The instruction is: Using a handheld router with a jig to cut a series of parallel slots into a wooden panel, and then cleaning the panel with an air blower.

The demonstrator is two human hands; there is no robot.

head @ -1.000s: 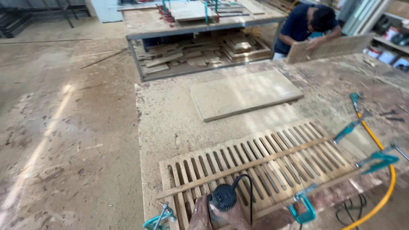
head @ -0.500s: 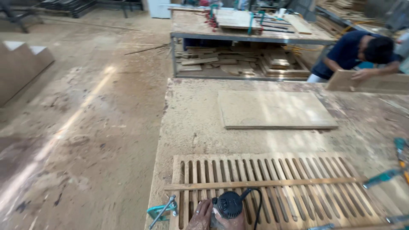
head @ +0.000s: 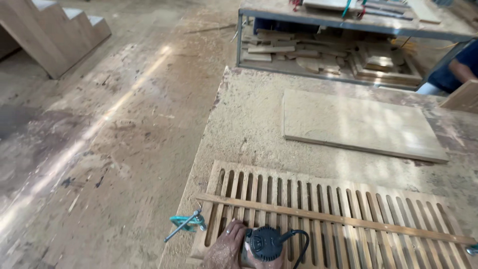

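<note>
A slotted wooden panel (head: pixel 328 209) lies on the sawdust-covered workbench (head: pixel 249 124), with a thin wooden strip (head: pixel 338 219) laid across its slats. At the bottom edge of the view my left hand (head: pixel 225 247) grips a black handheld router (head: pixel 264 244) standing on the panel's near left corner; its black cord loops to the right. My right hand is out of view. A teal clamp (head: pixel 185 222) holds the panel's left edge to the bench.
A flat wooden board (head: pixel 361 124) lies further back on the bench. Behind it stands a metal table (head: pixel 348 22) with wood offcuts stacked underneath. Another person's arm (head: pixel 460 69) shows at the far right. Wooden steps (head: pixel 50 30) stand on the dusty floor at top left.
The view has swung left and down, so the floor and steps fill the left side. The other person has slid nearly out of frame. The router stays on the panel's corner.
</note>
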